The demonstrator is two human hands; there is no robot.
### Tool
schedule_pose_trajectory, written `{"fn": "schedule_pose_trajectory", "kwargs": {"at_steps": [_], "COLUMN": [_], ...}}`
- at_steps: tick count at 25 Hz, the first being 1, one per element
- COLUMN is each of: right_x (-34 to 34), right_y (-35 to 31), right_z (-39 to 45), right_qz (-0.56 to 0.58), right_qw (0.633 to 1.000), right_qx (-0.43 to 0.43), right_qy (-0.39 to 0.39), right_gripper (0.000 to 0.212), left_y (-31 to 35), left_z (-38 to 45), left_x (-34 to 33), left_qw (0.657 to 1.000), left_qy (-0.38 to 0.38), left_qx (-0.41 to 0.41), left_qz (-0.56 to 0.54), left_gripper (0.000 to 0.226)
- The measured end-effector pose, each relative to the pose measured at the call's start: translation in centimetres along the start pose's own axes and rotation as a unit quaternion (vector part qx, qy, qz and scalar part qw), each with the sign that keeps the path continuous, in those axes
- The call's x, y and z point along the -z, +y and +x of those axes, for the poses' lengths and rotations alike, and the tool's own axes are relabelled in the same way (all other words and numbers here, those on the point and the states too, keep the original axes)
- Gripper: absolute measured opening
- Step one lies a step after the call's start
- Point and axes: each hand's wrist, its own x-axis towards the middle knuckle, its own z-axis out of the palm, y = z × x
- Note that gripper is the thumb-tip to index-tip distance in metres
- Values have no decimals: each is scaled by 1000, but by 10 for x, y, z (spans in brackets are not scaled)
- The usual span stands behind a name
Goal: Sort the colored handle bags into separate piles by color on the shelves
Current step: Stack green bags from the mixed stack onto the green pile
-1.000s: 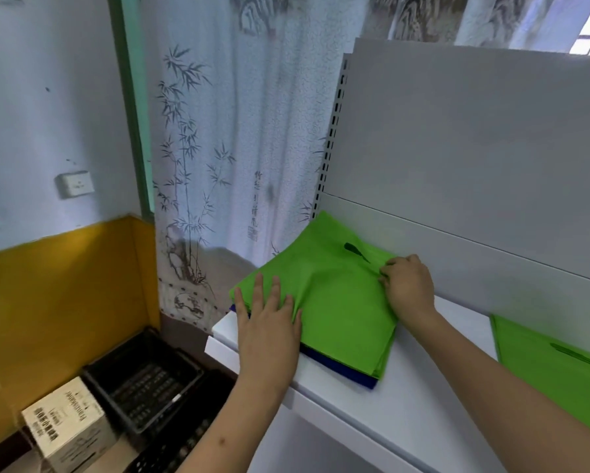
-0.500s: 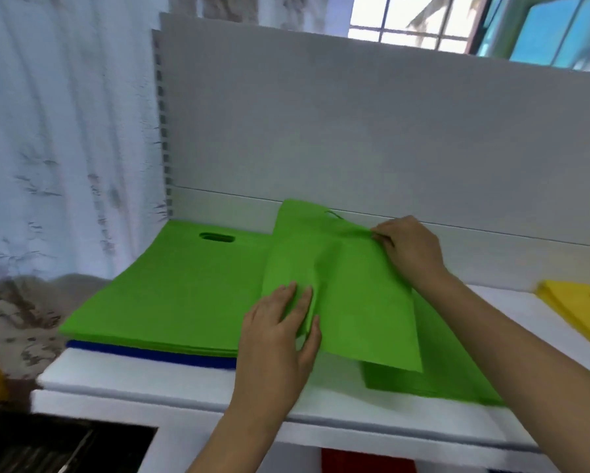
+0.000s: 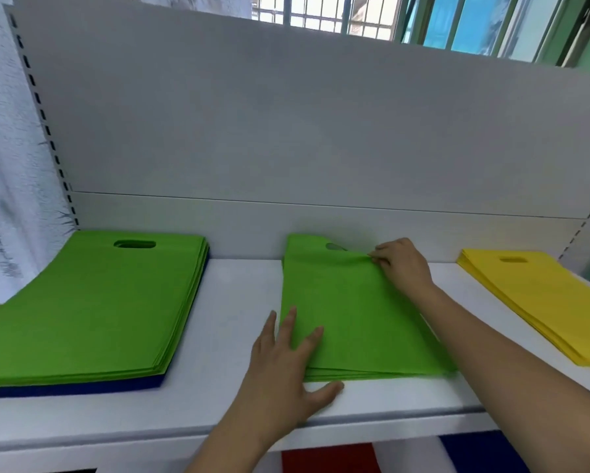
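A green bag lies on top of the middle green pile (image 3: 358, 322) on the white shelf (image 3: 232, 302). My right hand (image 3: 401, 264) pinches that bag's top edge near its handle hole. My left hand (image 3: 286, 367) lies flat with straight fingers on the bag's near left corner. At the left sits a taller stack of green bags (image 3: 92, 305) resting on dark blue bags (image 3: 65, 390). A yellow pile (image 3: 539, 302) lies at the right end of the shelf.
A grey back panel (image 3: 286, 131) rises behind the shelf, with a barred window (image 3: 355, 11) above it. Red (image 3: 331, 459) and blue (image 3: 474, 452) bags show on a lower level. A printed curtain (image 3: 10, 186) hangs at the left.
Both hands carried a green bag rightward from the left stack and laid it flat on the middle green pile. The view swung right, bringing the yellow pile into sight.
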Motion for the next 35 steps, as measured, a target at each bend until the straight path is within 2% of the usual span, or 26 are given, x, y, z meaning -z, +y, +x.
{"fn": "schedule_pose_trajectory", "kwargs": {"at_steps": [3,5,7,11,14,17,20,22,25,27,29,30,31,35], "right_x": [-19,-28,-35,-33,-23,-12,-8,-12,-24,-31,-37,-41,-45,-63], "right_y": [-1,-4,-5,-5,-33,-92,-162,-209,-266,-295,-315,-323,-329,-334], "right_z": [6,6,8,15,17,23,28,26,23,20,20,21,22,31], "right_qz": [23,46,60,76,36,42,150,220,249,249,237,226,213,104], "right_qw": [996,981,965,963,959,985,988,975,960,956,958,960,962,975], "right_qx": [-80,-170,-227,-223,-255,-162,-46,37,127,154,159,162,166,174], "right_qy": [-37,-84,-116,-130,-123,-51,-5,2,11,-4,-28,-38,-47,-87], "right_gripper": [30,48,57,52,40,43,49,48,47,48,52,54,57,54], "left_y": [-3,-1,0,3,0,-16,-52,-85,-141,-182,-209,-216,-220,-220], "left_z": [1,1,2,5,5,0,-13,-29,-61,-86,-105,-113,-118,-118], "left_x": [1,0,-1,-1,2,19,46,66,97,109,108,103,97,86], "left_qw": [998,996,993,991,990,986,965,933,865,837,840,842,845,848], "left_qy": [10,23,33,21,12,59,197,304,426,410,302,256,240,274], "left_qx": [-14,-23,-32,-50,-64,-41,32,107,254,361,441,463,468,437], "left_qz": [-56,-86,-108,-120,-126,-151,-172,-158,-81,23,95,101,102,121], "left_gripper": [82,76,70,57,58,54,36,26,25,48,80,88,90,71]}}
